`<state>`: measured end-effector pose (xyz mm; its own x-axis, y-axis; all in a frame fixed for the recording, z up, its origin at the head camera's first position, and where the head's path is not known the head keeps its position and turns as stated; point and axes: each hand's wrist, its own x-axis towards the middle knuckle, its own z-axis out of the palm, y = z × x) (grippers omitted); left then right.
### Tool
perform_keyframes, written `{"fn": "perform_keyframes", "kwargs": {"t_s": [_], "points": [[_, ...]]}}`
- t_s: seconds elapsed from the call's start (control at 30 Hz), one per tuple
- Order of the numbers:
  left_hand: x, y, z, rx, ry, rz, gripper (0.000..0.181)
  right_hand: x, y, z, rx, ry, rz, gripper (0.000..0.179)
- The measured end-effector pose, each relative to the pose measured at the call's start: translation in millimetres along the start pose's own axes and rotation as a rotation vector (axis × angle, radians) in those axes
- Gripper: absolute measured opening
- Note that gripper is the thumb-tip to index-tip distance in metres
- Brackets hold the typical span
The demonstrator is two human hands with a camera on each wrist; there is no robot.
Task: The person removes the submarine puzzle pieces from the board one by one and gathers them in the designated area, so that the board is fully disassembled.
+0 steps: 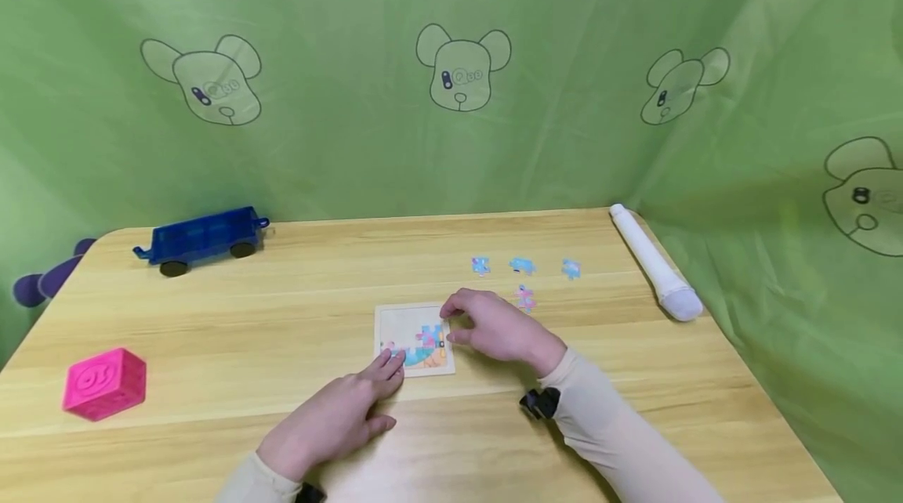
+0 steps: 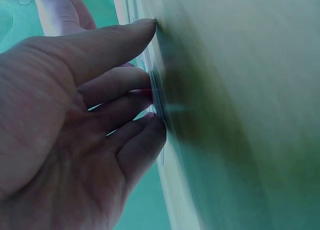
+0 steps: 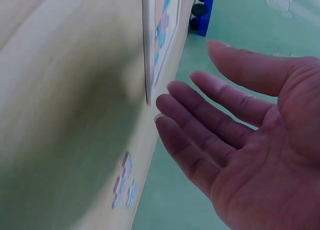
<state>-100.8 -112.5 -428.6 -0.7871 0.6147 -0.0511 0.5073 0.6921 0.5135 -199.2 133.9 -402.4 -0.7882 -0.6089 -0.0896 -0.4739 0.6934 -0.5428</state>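
A square jigsaw tray [image 1: 398,324] lies on the table, its lower and right parts filled with joined blue, pink and orange pieces [image 1: 426,354]. My left hand [image 1: 339,414] rests its fingertips on the tray's lower left, thumb spread apart on the near side. Over the tray's right edge is my right hand [image 1: 497,328], fingers loosely bent and thumb apart; the right wrist view shows nothing held. Beyond it lie loose jigsaw pieces: a pink one [image 1: 525,298] closest, and three bluish ones, left [image 1: 480,265], middle [image 1: 523,265] and right [image 1: 571,269].
A blue toy wagon [image 1: 208,238] stands at the table's back left. The pink block [image 1: 106,384] sits at the left, and a white toy microphone [image 1: 656,264] lies along the right edge. Green curtain [image 1: 339,135] hangs behind and at the right.
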Motion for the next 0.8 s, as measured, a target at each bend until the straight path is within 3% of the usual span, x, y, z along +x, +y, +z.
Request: {"fn": "perform_keyframes", "kwargs": {"t_s": [0.3, 0.8], "points": [[0.0, -0.6, 0.5, 0.001, 0.001, 0.001, 0.058, 10.2, -12.4, 12.8, -0.046, -0.053, -0.031, 0.037], [0.2, -0.6, -0.1, -0.002, -0.003, 0.0, 0.057, 18.6, -15.5, 26.8, -0.134, -0.021, -0.012, 0.03]]}}
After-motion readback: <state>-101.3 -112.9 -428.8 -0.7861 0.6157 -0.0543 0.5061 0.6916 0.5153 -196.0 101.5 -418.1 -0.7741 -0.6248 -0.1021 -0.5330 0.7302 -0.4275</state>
